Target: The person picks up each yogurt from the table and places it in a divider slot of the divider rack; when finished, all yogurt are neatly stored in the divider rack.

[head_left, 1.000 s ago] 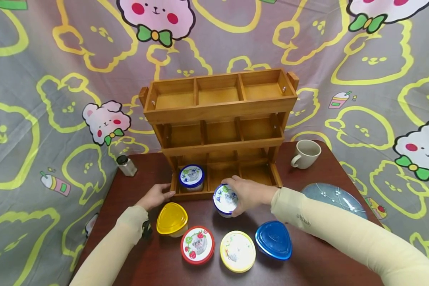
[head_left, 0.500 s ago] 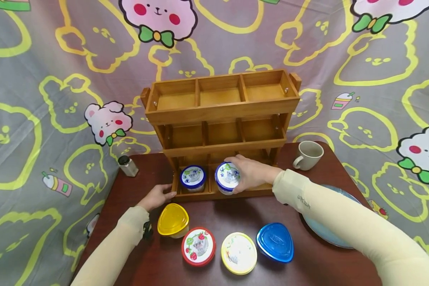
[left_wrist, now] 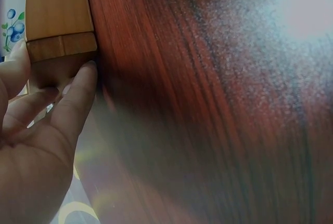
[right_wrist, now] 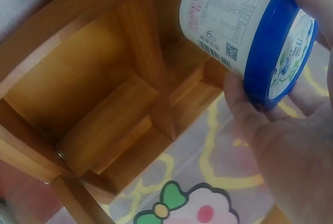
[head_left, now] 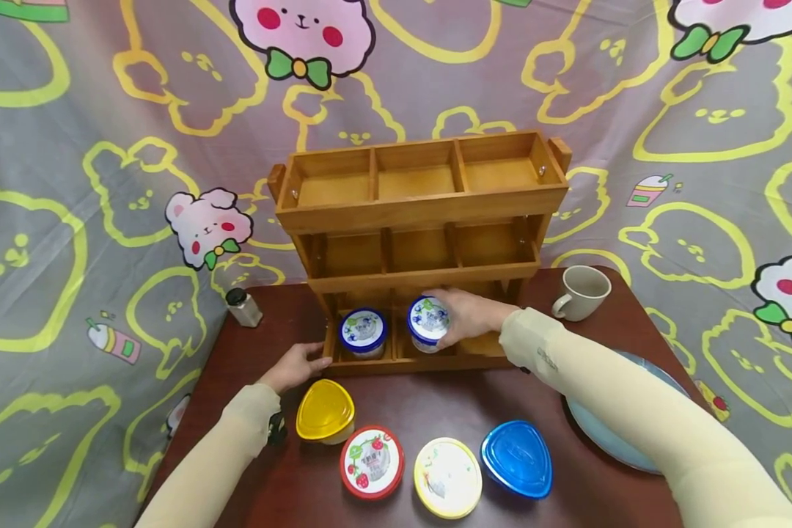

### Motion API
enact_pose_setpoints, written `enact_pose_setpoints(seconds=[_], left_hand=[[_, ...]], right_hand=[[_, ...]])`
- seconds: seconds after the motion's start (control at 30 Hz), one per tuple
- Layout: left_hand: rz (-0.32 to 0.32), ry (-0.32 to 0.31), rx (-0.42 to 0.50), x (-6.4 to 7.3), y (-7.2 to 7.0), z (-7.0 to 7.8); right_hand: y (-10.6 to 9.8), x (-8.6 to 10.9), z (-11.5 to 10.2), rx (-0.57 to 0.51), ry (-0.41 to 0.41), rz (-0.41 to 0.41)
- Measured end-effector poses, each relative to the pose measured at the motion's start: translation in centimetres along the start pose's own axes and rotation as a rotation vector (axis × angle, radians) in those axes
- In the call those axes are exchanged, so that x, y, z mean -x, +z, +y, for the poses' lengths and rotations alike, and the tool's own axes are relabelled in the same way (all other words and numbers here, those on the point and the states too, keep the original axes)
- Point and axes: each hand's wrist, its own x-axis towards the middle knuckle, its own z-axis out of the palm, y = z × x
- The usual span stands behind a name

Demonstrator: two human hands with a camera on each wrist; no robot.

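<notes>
From my remote seat I have the right hand point(head_left: 468, 320) grasping a blueberry-print tub point(head_left: 427, 328), fingers and thumb set about its deep blue rim. The lid point(right_wrist: 294, 55) is white on top, with blue berries, green leaves and a round greyish patch; below it the white wall narrows toward the base, printed with pinkish lettering, fine text, a barcode point(right_wrist: 214, 53) and a QR code point(right_wrist: 232, 51). I see the tub at the middle compartment of the lowest tier of the wooden rack point(head_left: 422, 213), just behind the front edge; I can't tell whether its base touches wood. A matching blueberry tub point(head_left: 363, 332) sits in the left compartment. My left hand point(head_left: 295, 368) pinches that tier's left front corner. Before the rack, the table point(head_left: 422, 403) carries a yellow-lidded container point(head_left: 325, 411), a red-rimmed strawberry-print tub point(head_left: 372, 463), a yellow-rimmed tub point(head_left: 447, 478) and a blue-lidded container point(head_left: 517, 458). A mug point(head_left: 585, 293) stands near the table's back right corner, a dark-capped shaker point(head_left: 246, 309) near its back left corner, and a plate point(head_left: 600, 430) lies by the right edge
</notes>
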Motion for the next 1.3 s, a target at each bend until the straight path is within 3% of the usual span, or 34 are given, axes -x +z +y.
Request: enact_pose_setpoints(seconds=[0.43, 0.63, 1.3], left_hand=[[0.011, -0.016, -0.028, 0.0, 0.3, -0.1], [0.013, -0.005, -0.035, 0.0, 0.2, 0.0], [0.023, 0.002, -0.028, -0.2, 0.2, -0.4]], right_hand=[[0.1, -2.3, 1.7, 0.008, -0.085, -0.14], [0.5, -2.9, 2.2, 0.003, -0.057, -0.193], [1.5, -3.7, 3.7, -0.014, 0.038, -0.261]])
